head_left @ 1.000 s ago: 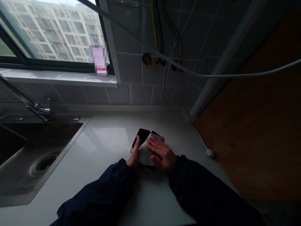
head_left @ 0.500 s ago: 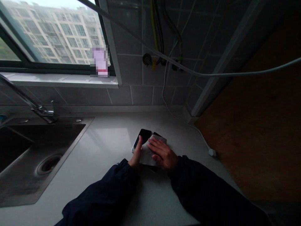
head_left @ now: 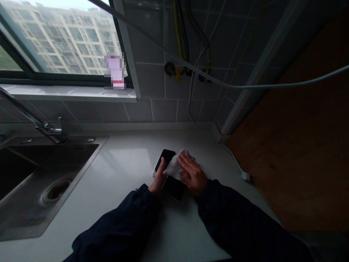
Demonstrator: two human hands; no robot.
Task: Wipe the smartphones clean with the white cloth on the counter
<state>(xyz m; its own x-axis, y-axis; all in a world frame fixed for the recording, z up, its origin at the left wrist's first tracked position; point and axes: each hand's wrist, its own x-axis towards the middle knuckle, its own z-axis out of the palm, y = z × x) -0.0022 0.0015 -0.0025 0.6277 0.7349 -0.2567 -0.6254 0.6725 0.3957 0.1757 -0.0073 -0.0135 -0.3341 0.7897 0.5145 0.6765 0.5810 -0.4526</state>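
Between my hands lies a dark-screened phone [head_left: 174, 188], its lower part bare and its upper part covered by a pale grey cloth [head_left: 173, 169]. My right hand [head_left: 193, 174] rests flat on the cloth with its fingers stretched out, pressing it against the phone. At the phone's left edge is my left hand [head_left: 158, 179], thumb pointing up; it appears closed around that edge, though its other fingers are hidden. A second phone [head_left: 165, 159], black with a light rim, lies on the white counter [head_left: 122, 171] just beyond my left thumb.
On the left, a steel sink [head_left: 79, 174] with a faucet [head_left: 49, 130] is set into the counter. A white cable [head_left: 231, 154] runs down the wall to a plug [head_left: 245, 176] at the right. A thicker white cable [head_left: 261, 87] hangs across the view. A brown wooden panel [head_left: 297, 153] stands at the right.
My right hand and the cloth have slid up and slightly right over the phone, uncovering its lower part. My left hand has stayed at its edge.
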